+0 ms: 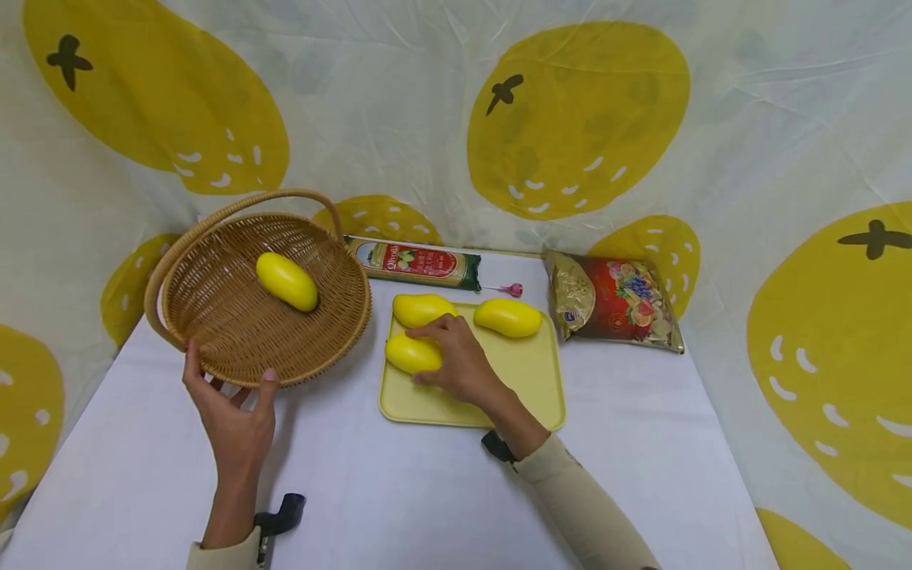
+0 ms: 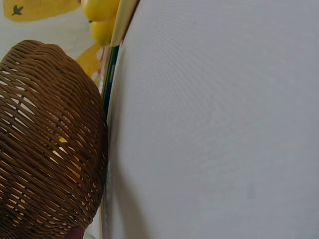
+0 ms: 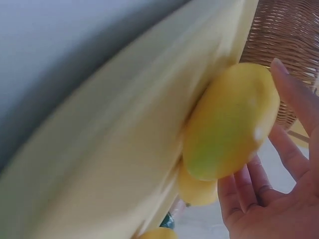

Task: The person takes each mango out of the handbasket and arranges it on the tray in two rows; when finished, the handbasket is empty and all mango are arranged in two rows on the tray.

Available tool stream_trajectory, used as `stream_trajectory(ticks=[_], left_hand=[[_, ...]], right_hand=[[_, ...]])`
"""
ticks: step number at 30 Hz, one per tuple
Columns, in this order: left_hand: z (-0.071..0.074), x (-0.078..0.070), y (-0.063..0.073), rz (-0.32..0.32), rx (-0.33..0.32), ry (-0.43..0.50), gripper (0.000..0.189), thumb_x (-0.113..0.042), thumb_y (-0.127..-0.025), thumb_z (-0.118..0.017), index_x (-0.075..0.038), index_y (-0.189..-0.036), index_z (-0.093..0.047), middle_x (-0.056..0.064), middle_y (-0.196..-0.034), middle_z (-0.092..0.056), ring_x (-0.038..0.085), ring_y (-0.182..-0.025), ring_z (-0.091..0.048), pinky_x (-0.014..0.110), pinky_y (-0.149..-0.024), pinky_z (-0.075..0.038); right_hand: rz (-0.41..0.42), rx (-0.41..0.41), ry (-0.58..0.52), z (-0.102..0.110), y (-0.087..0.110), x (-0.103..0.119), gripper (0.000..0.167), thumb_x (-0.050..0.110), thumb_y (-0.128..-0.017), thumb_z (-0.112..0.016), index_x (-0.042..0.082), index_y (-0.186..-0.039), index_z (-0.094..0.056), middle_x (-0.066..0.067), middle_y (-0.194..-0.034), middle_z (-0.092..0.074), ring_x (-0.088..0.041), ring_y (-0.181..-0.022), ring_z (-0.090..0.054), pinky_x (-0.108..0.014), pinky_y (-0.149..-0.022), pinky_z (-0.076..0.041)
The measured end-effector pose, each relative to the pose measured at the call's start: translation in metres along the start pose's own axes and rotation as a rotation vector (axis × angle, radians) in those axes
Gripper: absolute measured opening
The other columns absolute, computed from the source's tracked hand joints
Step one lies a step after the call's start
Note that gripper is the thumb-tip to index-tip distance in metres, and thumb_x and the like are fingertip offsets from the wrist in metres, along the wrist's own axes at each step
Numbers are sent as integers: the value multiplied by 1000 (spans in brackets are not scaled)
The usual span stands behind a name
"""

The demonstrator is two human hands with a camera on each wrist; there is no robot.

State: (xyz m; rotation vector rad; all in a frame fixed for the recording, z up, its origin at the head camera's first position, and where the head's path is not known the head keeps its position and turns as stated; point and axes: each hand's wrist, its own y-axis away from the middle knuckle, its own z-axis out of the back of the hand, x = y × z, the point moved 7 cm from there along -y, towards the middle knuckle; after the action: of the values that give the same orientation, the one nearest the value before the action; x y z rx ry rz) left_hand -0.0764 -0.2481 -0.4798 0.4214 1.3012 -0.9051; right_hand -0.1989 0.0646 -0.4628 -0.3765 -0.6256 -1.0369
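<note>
My left hand (image 1: 235, 431) grips the near side of a brown wicker basket (image 1: 235, 340), which tilts toward me. One yellow mango (image 1: 287, 282) lies inside it. In the left wrist view the woven basket wall (image 2: 47, 144) fills the left, and only a fingertip shows at the bottom. Over a pale yellow tray (image 1: 513, 384), my right hand (image 1: 465, 360) holds another mango (image 1: 410, 354) between thumb and fingers at the tray's left side. That mango (image 3: 232, 122) shows a greenish patch in the right wrist view. Behind it on the tray are a left mango (image 1: 423, 309) and a right mango (image 1: 508, 317).
A green-ended pasta packet (image 1: 420, 264) lies behind the tray, with a pink lollipop (image 1: 511, 290) beside it. A red and gold bag (image 1: 616, 301) rests at the back right. White cloth (image 1: 342, 475) covers the table; a fruit-print curtain (image 1: 399, 103) hangs behind.
</note>
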Motion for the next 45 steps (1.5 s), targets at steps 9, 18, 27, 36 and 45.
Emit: stream_trajectory(ticks=[9, 18, 27, 36, 45], left_hand=[[0, -3, -1, -3, 1, 1, 103, -17, -90, -78, -33, -169, -14, -8, -172, -22, 29, -145, -41, 32, -103, -52], [0, -3, 0, -4, -4, -12, 103, -17, -90, -79, -33, -169, -15, -7, -173, -22, 30, -145, -42, 33, -102, -52], [0, -3, 2, 1, -6, -15, 103, -16, -90, -79, -33, -169, -15, -7, -172, -22, 31, -144, -42, 34, -102, -52], [-1, -2, 1, 1, 4, -12, 104, -18, -90, -80, -33, -169, -13, -7, -173, -20, 30, -145, -41, 40, -105, -53], [-1, -1, 0, 0, 0, -22, 105, -19, -90, -81, -34, -169, -14, -8, -173, -20, 30, -146, -41, 43, -105, -53]], right_hand=[[70, -120, -158, 24, -5, 25, 63, 32, -79, -96, 26, -137, -73, -7, -127, -66, -21, -120, -53, -50, -105, -50], [234, -190, -230, 30, -27, 74, 67, 27, -81, -95, 21, -142, -68, 1, -135, -66, -17, -118, -61, -37, -101, -56], [278, -142, -275, 8, -60, 111, 73, 29, -83, -92, 21, -149, -62, 0, -151, -62, -21, -135, -59, -37, -109, -54], [277, -109, -158, -21, -95, 135, 75, 34, -86, -90, 21, -153, -58, 1, -150, -62, -16, -141, -54, -34, -121, -41], [208, -61, -22, -44, -130, 149, 75, 34, -88, -88, 24, -155, -56, 0, -152, -60, -19, -139, -53, -32, -115, -44]])
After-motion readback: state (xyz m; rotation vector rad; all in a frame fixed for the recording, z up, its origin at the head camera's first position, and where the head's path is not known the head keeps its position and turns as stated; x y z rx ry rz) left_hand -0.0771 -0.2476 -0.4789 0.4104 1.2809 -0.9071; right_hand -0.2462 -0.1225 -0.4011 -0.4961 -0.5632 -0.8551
